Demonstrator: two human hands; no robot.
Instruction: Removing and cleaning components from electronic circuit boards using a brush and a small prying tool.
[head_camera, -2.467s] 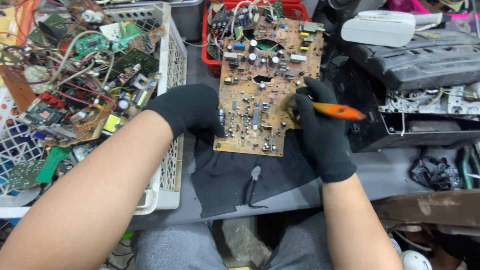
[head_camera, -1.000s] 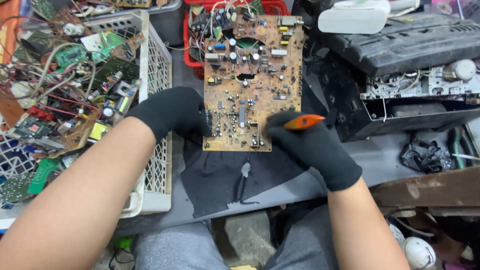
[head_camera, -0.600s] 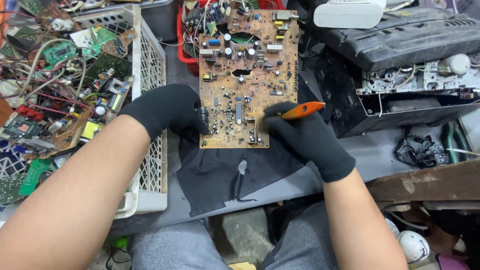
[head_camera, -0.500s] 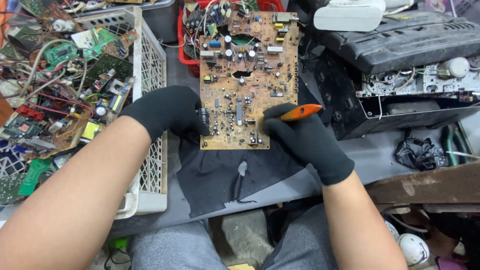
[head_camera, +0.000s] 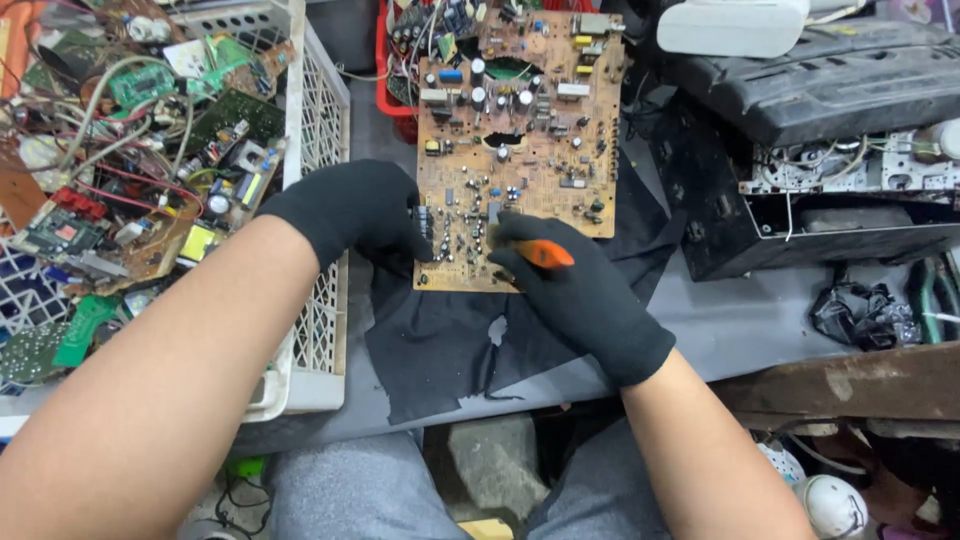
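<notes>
1. Our left hand (head_camera: 350, 210), in a black knit glove, pinches the left edge of the board (head_camera: 520, 140) near its lower corner, thumb on the face and fingers curled behind.
2. Our right hand (head_camera: 580, 295), gloved the same, is closed around an orange-handled tool (head_camera: 545, 255); its tip meets the board's lower middle, though we cannot tell what kind of tip it is.
3. The board lies straight ahead of both hands, its long axis running away from us, near end at our fingertips, far end over a red crate (head_camera: 385, 70). Both hands touch it; the right one sits closer to the centre line.
4. The board is stiff, tan and flat, thick with small cylinders, blocks and shiny solder points, with a ragged hole near its middle.
5. Beneath it a limp black cloth (head_camera: 440, 345) covers the grey surface (head_camera: 740, 320).
6. To our left a white lattice basket (head_camera: 320, 150) holds a tangle of green and brown boards and wires; to the right sits an opened black casing (head_camera: 800, 220).
</notes>
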